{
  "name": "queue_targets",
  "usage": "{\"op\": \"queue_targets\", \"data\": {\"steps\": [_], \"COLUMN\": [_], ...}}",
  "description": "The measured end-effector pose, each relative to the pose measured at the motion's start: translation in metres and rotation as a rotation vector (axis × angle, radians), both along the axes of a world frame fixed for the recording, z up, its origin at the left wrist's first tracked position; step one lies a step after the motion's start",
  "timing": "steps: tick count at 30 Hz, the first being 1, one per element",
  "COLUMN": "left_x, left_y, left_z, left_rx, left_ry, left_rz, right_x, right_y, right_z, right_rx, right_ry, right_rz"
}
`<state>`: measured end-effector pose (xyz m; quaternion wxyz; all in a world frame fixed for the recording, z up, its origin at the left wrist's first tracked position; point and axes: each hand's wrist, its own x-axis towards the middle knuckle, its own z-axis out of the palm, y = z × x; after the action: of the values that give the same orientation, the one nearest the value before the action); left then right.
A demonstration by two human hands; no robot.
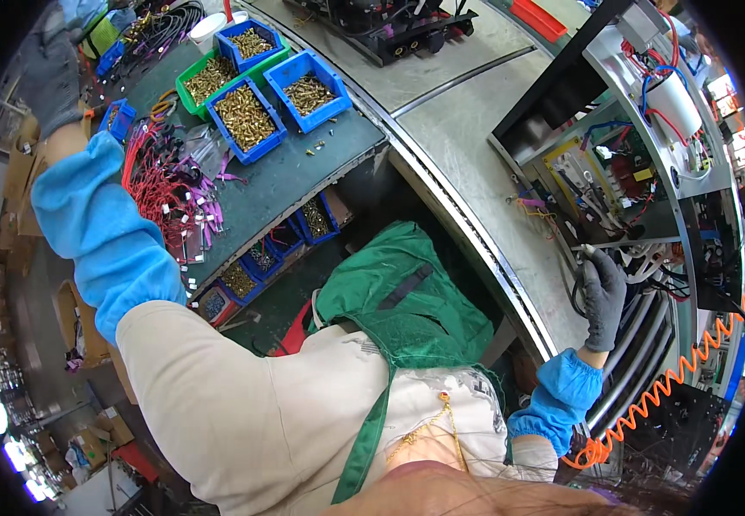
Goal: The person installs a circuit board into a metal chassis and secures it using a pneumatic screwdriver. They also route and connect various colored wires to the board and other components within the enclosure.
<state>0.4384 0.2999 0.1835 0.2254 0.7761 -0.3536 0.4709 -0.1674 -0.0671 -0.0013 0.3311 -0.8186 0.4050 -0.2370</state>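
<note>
My left arm, in a blue sleeve cover, stretches to the far left over the bench. My left hand, in a dark grey glove, is near a small blue bin; its fingers are lost in the dark rim. At the right, my right hand, gloved in grey, has its fingers bent together at the lower edge of an open metal cabinet. A thin black cable loops beside these fingers and seems to run into them. Wires and a circuit board show inside the cabinet.
Blue bins and a green bin of brass-coloured fasteners stand on the bench. Red and purple wire leads lie beside them. A metal rail edges the conveyor. An orange coiled hose hangs at right.
</note>
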Motion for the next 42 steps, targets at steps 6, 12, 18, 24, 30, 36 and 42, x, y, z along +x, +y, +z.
{"op": "queue_targets", "data": {"steps": [6, 12, 18, 24, 30, 36, 42], "left_x": [-0.094, -0.254, -0.279, -0.271, -0.199, -0.129, -0.125], "left_y": [-0.063, -0.109, -0.094, -0.073, -0.015, 0.050, 0.042], "left_z": [-0.057, -0.172, -0.224, -0.235, -0.250, -0.290, -0.260], "left_rx": [-0.024, 0.347, 0.251, 0.074, 0.781, 0.722, 0.727], "left_ry": [0.922, 0.912, 0.883, 0.965, 0.497, 0.441, 0.631], "left_rz": [-0.734, -1.096, -1.100, -1.025, 0.050, 0.271, 0.273], "right_x": [0.042, 0.160, 0.202, 0.208, 0.200, 0.176, 0.069], "right_y": [0.020, 0.106, 0.147, 0.147, 0.137, 0.128, 0.087], "right_z": [0.003, -0.032, -0.040, -0.060, -0.069, -0.042, 0.012], "right_rx": [0.330, 1.000, 1.226, 1.180, 1.188, 0.982, 0.753], "right_ry": [-0.131, -0.442, -0.491, -0.359, -0.540, -0.709, -0.742], "right_rz": [0.083, 0.736, 0.747, 0.657, 0.385, 0.414, 0.261]}}
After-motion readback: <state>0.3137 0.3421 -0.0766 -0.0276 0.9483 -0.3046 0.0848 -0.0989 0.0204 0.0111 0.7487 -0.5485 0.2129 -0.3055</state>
